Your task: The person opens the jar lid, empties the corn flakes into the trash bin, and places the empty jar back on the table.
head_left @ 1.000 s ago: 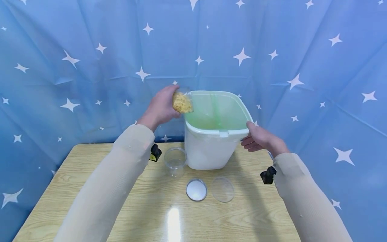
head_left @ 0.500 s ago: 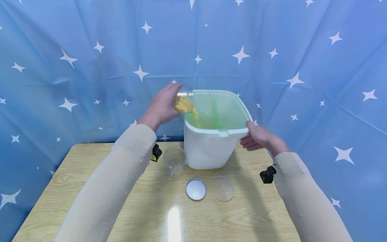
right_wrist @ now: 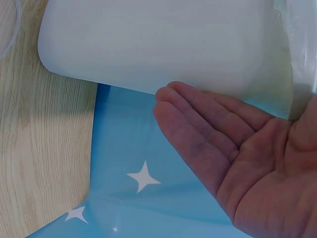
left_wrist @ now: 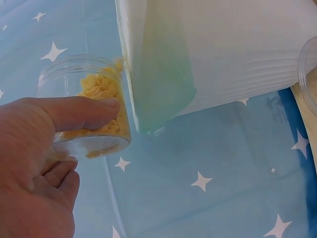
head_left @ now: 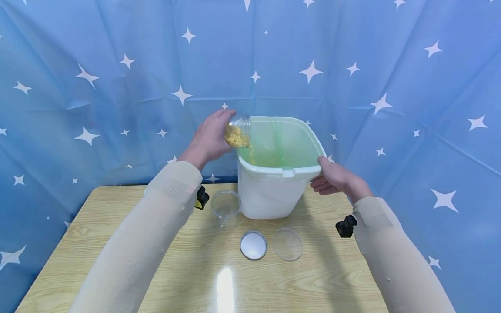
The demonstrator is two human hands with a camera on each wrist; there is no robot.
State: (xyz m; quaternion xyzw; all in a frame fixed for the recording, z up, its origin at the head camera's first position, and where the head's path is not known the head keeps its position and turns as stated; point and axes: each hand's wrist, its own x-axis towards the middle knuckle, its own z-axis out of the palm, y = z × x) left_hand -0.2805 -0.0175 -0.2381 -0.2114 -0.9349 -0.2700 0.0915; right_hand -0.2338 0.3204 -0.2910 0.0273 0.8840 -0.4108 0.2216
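Yellow flakes (left_wrist: 101,88) have spilled — left hand (head_left: 209,137) grips the tipped jar (head_left: 240,125).

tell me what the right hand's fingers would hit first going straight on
Likely the outer wall of the white bin; the right hand has its thumb at the rim, but finger depth is unclear.
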